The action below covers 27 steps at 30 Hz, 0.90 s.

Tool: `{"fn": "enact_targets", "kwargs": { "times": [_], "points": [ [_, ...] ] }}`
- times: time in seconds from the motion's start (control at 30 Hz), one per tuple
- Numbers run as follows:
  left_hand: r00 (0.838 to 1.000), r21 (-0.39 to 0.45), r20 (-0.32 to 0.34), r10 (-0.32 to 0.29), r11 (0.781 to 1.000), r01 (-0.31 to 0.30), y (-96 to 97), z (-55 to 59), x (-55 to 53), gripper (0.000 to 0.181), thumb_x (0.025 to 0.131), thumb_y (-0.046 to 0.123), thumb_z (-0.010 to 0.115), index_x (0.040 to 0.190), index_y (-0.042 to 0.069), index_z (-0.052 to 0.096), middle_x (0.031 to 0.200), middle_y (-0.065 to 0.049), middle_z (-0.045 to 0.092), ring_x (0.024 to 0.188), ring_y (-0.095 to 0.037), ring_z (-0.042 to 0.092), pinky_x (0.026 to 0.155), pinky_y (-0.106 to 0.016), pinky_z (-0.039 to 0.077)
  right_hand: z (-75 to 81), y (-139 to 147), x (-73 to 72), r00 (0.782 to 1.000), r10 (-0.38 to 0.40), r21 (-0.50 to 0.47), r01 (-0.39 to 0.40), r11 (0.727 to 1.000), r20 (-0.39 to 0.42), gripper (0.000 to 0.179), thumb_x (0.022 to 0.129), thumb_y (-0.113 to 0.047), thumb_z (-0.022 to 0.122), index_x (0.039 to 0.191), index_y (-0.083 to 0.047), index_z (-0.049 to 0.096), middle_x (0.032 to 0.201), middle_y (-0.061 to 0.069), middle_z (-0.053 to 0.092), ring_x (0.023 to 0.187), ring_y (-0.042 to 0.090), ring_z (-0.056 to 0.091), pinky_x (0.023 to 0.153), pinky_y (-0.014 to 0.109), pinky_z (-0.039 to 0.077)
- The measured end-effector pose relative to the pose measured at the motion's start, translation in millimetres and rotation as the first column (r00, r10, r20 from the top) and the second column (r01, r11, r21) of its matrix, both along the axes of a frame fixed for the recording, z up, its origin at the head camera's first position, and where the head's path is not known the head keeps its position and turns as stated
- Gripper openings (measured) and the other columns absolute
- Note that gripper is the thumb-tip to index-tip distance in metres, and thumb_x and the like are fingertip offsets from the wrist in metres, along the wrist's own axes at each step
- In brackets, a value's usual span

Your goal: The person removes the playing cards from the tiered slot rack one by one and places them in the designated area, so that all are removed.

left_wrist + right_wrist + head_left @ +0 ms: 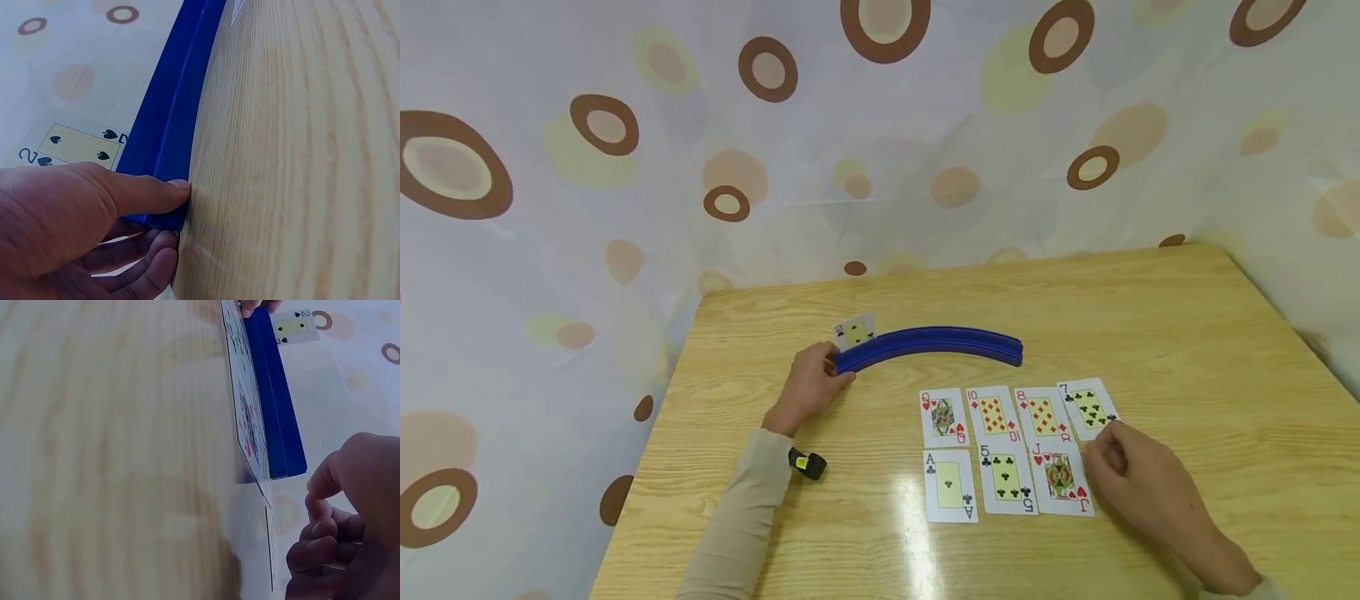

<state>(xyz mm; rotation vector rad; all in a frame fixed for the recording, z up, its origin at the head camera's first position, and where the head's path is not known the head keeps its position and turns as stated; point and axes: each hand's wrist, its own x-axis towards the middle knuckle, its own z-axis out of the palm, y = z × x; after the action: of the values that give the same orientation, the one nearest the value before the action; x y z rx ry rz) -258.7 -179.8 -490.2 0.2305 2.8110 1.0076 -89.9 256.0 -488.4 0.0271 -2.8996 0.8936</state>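
Observation:
A curved blue card holder lies across the middle of the table. My left hand grips its left end, with the thumb along the front face and the fingers curled around the end. A two of spades stands in the holder just beyond that hand. My right hand hovers with loosely curled fingers and nothing between them. It is beside the jack of hearts and overlaps the lower corner of the seven of clubs in the head view.
Face up in front of the holder lie a queen of hearts, ten of diamonds, eight of diamonds, ace of clubs and five of clubs. A small black device sits at the left cuff. Patterned cloth backs the table.

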Motion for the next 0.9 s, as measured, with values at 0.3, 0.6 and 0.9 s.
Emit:
{"fn": "enact_targets", "kwargs": {
  "times": [0.3,0.6,0.9],
  "points": [
    [1.000,0.010,-0.011,0.001,1.000,-0.001,-1.2,-1.4,-0.6,0.038,0.101,0.015,0.081,0.130,-0.005,0.067,0.118,-0.018,0.072,0.104,-0.029,0.071,0.092,-0.045,0.060,2.2,-9,-11.2,0.999,0.006,-0.025,-0.007,1.000,-0.032,0.021,0.103,-0.014,0.070,0.085,-0.016,0.061,0.071,-0.005,0.050,0.063,0.003,0.041,0.058,0.023,0.033],
    [1.000,0.011,-0.025,-0.001,1.000,0.001,-0.4,-2.3,0.5,0.039,0.100,0.015,0.082,0.129,-0.005,0.067,0.116,-0.018,0.072,0.102,-0.029,0.071,0.090,-0.043,0.061,7.8,-23,-21.4,0.999,0.029,-0.038,-0.030,0.999,-0.030,0.011,0.103,-0.018,0.075,0.095,-0.014,0.070,0.073,-0.004,0.051,0.063,0.004,0.040,0.058,0.024,0.032],
    [1.000,0.011,-0.025,-0.003,1.000,0.003,0.1,-1.7,1.0,0.038,0.100,0.014,0.081,0.129,-0.005,0.067,0.115,-0.018,0.072,0.101,-0.028,0.071,0.089,-0.043,0.060,7.5,-55,-48.0,0.975,0.136,-0.057,-0.148,0.987,-0.176,0.009,0.098,-0.015,0.082,0.099,-0.013,0.074,0.073,-0.008,0.052,0.063,0.000,0.040,0.058,0.022,0.034]
  ]
}}
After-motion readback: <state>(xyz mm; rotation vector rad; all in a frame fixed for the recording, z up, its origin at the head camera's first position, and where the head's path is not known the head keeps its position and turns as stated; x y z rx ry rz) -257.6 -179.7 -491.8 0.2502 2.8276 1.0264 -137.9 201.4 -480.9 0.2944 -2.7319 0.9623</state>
